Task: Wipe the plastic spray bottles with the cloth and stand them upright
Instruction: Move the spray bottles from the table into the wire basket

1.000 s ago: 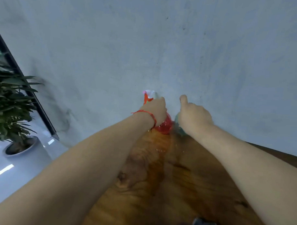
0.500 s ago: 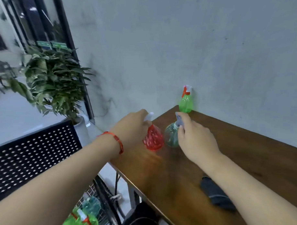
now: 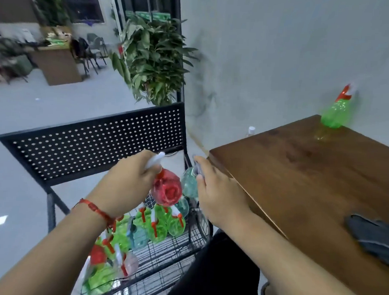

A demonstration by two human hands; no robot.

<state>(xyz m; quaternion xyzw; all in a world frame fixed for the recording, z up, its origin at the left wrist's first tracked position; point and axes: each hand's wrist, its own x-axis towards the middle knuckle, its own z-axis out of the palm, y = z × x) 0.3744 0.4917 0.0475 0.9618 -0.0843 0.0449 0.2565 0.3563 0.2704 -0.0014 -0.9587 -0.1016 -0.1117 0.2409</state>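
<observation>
One red bottle (image 3: 167, 190) gripped by left hand (image 3: 126, 184), teal bottle (image 3: 189, 184) by right hand (image 3: 218, 192), both now off table (image 3: 298, 173), above basket (image 3: 174, 257)

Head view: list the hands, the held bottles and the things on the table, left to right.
left hand → red bottle → teal bottle → right hand → green bottle → cloth

Office: desk (image 3: 57, 64), chairs (image 3: 92, 52), potted plant (image 3: 152, 57).
</observation>
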